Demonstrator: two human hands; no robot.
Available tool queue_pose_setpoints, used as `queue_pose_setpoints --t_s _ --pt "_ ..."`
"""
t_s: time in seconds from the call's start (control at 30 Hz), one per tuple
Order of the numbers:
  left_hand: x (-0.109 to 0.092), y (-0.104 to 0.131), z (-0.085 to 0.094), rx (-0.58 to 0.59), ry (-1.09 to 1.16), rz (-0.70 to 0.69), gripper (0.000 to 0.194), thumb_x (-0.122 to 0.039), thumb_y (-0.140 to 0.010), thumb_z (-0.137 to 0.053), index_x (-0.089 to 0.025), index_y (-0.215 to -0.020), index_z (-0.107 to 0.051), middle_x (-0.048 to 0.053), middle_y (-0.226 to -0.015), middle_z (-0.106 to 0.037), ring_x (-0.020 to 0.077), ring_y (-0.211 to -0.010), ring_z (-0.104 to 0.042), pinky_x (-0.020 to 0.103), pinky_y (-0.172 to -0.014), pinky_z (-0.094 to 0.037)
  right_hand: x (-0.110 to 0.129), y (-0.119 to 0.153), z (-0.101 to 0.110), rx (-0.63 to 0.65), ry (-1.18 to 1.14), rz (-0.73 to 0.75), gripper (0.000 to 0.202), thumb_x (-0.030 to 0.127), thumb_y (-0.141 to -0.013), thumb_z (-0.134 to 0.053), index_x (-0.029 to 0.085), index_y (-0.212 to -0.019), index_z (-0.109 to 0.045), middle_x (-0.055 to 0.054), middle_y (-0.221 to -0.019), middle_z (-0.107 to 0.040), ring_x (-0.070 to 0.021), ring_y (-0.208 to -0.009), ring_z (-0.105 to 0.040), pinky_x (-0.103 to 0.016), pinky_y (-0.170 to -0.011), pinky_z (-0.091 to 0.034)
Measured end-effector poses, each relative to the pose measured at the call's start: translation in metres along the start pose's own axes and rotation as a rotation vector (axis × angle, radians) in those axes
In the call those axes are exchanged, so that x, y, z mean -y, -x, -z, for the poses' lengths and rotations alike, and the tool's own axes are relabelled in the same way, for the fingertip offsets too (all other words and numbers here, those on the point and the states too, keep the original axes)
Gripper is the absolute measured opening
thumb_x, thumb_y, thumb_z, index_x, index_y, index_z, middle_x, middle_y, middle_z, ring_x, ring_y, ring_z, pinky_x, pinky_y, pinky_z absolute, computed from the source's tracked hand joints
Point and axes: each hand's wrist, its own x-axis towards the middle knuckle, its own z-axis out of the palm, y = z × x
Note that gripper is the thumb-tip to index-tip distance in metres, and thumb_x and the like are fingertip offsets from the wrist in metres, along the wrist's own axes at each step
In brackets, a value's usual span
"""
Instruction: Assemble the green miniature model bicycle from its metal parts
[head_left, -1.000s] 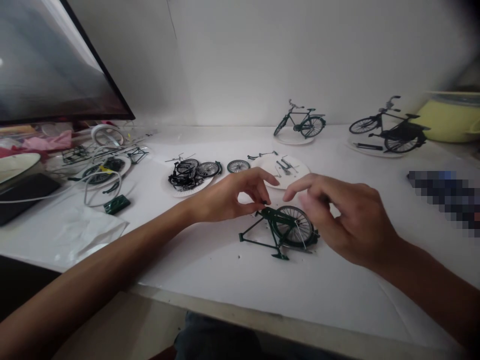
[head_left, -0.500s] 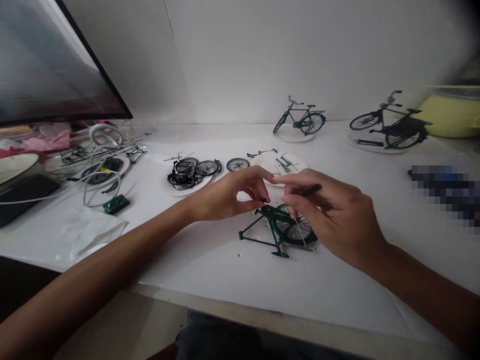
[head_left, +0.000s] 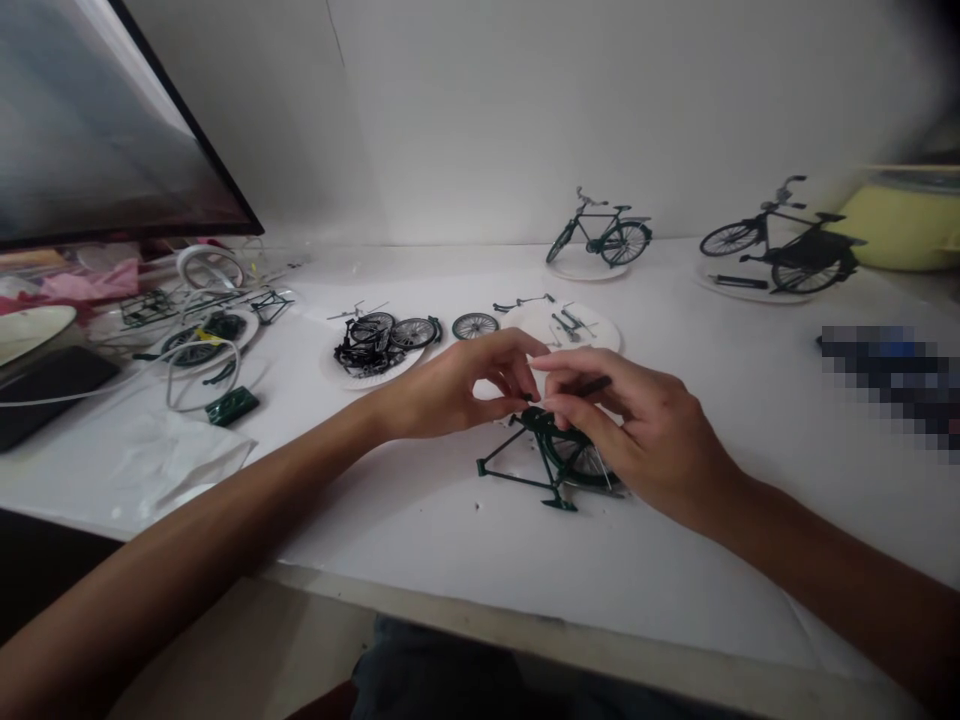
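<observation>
A dark green model bicycle frame [head_left: 517, 480] lies on its side on the white table, with a spoked wheel [head_left: 577, 460] fitted at its right end. My left hand [head_left: 457, 390] is closed in a pinch at the frame's upper edge, on a small dark part [head_left: 528, 397]. Between the fingers of my right hand [head_left: 645, 420] is a slim dark stick-like tool [head_left: 596, 385]; its working end is hidden by the fingers. Both hands' fingertips come close together over the frame, and the right hand covers part of the wheel.
Behind are paper plates with a black bicycle kit [head_left: 375, 345] and small loose parts [head_left: 570, 325], near a loose wheel [head_left: 475, 326]. Two assembled model bicycles, one green [head_left: 604, 235] and one black [head_left: 787, 245], stand by the wall. A monitor [head_left: 112, 120] and cable [head_left: 172, 385] are left.
My right hand has shifted left and slightly up with the dark tool, closer to the left fingertips. My left hand and the frame stay nearly in place.
</observation>
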Motion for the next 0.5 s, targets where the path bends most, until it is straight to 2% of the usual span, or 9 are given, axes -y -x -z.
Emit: queue_pose_setpoints --t_s 0.37,0.5 --pt "-0.0012 -0.0011 -0.0008 0.009 0.053 0.014 0.034 -0.012 -0.092 -0.062 -0.015 -0.126 -0.053 0.012 -0.115 -0.067 0.0172 -0.1 -0.067 0.03 -0.086 -0.058 0.0004 -0.0025 -0.0009 0.03 -0.048 0.033 0.015 0.02 -0.094 -0.062 0.021 -0.109 -0.064 0.0 -0.095 -0.072 -0.0103 -0.074 -0.069 -0.022 -0.065 -0.057" --pt "0.0005 -0.0003 -0.0011 -0.001 0.041 0.008 0.033 -0.011 -0.092 -0.061 -0.014 -0.124 -0.053 0.012 -0.113 -0.066 0.0168 -0.099 -0.067 0.031 -0.086 -0.058 -0.0027 -0.0008 -0.0021 0.008 0.025 0.074 0.023 0.021 -0.094 -0.063 0.024 -0.117 -0.062 0.001 -0.091 -0.07 -0.0113 -0.074 -0.069 -0.023 -0.066 -0.057"
